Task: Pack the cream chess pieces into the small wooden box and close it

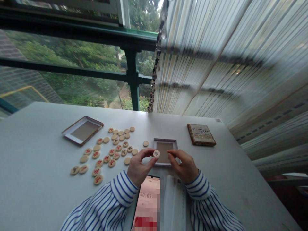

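My left hand point(141, 165) pinches a round wooden Chinese chess piece point(156, 153) between thumb and forefinger, its black character facing me. The piece is held above the near left part of a shallow open box point(165, 140) with a brown bottom. On the right, my right hand point(184, 163) hovers at the box's other side, thumb and forefinger closed together; no piece shows between them. Left of my hands, many loose chess pieces point(112, 152) lie scattered, some with red characters, some black, some blank side up. One blank piece point(145, 143) sits apart, beside the box.
An open box lid point(83, 131) lies at the far left. A closed box point(201, 134) with a printed cover rests on the right. Below my hands are a phone point(147, 202) with a running timer and a translucent white packet point(173, 203). Windows and a striped curtain border the white table point(48, 128).
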A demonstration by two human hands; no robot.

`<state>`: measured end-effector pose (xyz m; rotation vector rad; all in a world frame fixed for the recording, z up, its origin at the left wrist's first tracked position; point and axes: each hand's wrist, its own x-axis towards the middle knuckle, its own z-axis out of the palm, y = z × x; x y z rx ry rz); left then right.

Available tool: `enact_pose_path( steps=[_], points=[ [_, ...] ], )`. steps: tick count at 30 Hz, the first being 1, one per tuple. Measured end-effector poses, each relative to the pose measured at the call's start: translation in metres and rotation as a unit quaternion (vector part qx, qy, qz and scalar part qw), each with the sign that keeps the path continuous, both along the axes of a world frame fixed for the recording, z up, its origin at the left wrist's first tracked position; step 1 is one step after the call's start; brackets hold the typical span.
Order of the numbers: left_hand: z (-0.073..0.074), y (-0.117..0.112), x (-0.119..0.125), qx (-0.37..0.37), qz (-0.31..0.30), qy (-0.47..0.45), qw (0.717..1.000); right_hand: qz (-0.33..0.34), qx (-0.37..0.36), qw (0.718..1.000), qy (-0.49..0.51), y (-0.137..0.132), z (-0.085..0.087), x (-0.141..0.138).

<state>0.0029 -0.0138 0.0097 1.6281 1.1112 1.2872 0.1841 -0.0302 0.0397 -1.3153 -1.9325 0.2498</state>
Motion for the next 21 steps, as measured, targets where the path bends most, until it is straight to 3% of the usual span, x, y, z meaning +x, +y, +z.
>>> enact_pose_path(
  steps=[8, 21],
  points=[
    [0.006, -0.003, -0.002, 0.037, -0.017, 0.057, 0.998, 0.038, -0.037, 0.998, 0.03, -0.002, 0.004, -0.001],
    [0.011, -0.007, 0.0, 0.051, -0.094, 0.051, 0.993, 0.079, -0.146, 0.977, 0.133, -0.003, 0.007, -0.003]
  ],
)
